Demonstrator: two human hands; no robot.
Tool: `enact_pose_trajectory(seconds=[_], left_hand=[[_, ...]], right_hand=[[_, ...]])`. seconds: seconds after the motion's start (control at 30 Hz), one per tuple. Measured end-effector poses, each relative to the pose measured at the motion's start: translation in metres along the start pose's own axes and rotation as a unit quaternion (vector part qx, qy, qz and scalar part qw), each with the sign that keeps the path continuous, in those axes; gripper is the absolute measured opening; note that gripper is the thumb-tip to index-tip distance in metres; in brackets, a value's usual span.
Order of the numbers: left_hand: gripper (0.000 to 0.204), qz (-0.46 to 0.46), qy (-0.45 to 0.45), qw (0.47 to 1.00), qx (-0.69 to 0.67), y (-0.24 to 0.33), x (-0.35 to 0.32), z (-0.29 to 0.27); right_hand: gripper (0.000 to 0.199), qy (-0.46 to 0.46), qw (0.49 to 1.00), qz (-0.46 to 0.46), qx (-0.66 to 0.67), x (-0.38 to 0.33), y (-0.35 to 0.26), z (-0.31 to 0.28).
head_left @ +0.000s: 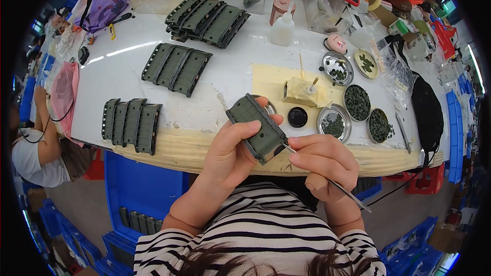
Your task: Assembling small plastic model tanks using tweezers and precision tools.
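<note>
In my left hand (pixel 222 148) is a dark green curved panel (pixel 267 140) with raised ribbed edges and small dark holes; the thumb presses on its face and the fingers wrap behind. Slim metal tweezers (pixel 350 196) are pinched in my right hand (pixel 327 159), their tip touching the panel's right edge by a dark patch near its lower corner. A finger of that hand wears a tan wrap. Similar ribbed green panels lie to the left: one group (pixel 132 125) near the table edge, another (pixel 176 69) behind it, and a stack (pixel 207 20) at the back.
Round dishes of small dark green pieces (pixel 357 103) stand to the right, beside a black round cap (pixel 297 117) and a tape-covered block (pixel 299 92). A white squeeze bottle (pixel 282 29) stands farther back. Below the table's left side is a blue crate (pixel 146 174). Another person (pixel 41 156) sits at left.
</note>
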State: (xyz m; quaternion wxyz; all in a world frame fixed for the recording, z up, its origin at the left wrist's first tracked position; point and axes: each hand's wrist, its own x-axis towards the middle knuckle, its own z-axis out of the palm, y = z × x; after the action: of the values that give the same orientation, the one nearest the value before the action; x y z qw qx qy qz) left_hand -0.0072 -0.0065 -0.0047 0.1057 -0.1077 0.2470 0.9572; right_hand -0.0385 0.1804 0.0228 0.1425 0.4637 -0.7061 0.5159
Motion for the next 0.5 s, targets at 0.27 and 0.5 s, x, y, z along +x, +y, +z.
enact_pose_trajectory(seconds=[0.27,0.5], left_hand=[[0.042,0.002,0.002,1.000,-0.001,-0.001,0.001,-0.001],[0.041,0.005,0.002,1.000,-0.001,-0.003,0.001,0.000]], right_hand=[[0.035,-0.006,0.998,-0.049,-0.033,0.000,0.006,0.002],[0.039,-0.004,0.998,-0.059,-0.024,0.002,0.011,0.000]])
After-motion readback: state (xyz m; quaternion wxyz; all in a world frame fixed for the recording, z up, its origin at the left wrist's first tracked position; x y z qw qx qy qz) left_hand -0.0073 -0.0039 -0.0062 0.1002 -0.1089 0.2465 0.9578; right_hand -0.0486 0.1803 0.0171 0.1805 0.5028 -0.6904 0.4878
